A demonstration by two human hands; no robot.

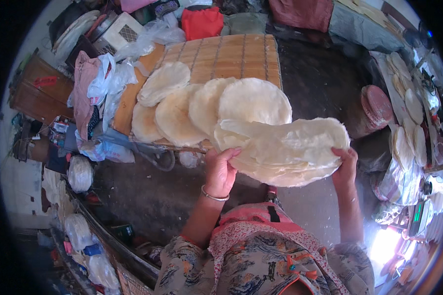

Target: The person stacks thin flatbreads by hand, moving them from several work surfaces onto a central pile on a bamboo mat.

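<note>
Between my two hands hangs a stack of thin, pale round flatbreads (284,155), its far part bent over. My left hand (221,169) pinches the stack's near left edge, thumb on top; a bangle circles that wrist. My right hand (345,162) grips the right edge. Just beyond, several more round flatbreads (254,101) lie overlapping in a row on a slatted wooden board (225,55). The held stack hides the near edge of the rightmost one. A further flatbread pile (164,84) rests at the board's left side.
Plastic bags (110,81) and cloth crowd the left of the board. A red bag (202,24) sits behind it. To the right stands a reddish lidded drum (378,107). More flatbreads (402,147) lie on a surface at far right, near a scale with a lit display (418,212).
</note>
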